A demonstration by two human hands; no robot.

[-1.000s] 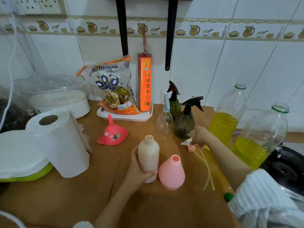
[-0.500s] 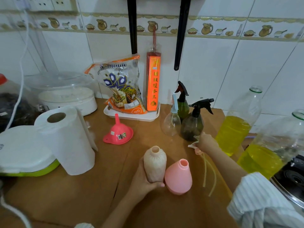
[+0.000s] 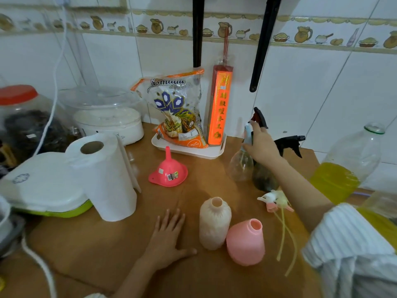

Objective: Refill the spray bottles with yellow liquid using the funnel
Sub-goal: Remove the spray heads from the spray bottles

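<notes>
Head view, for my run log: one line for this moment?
left hand: flat on counter | right hand: gripping clear spray bottle head | funnel: untouched

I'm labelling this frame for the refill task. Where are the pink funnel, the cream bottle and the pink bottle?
pink funnel (image 3: 168, 174): head view, on its flared cone, near the sticker.
cream bottle (image 3: 214, 226): head view, on the middle of its ribbed body.
pink bottle (image 3: 245, 246): head view, on its wide lower body.

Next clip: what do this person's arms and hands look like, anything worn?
Both hands are bare: left hand, right hand. No gloves, rings or watch visible. The right arm has a white ribbed sleeve pushed up above the forearm; a bit of pale cuff shows at the left arm's bottom edge.
</notes>
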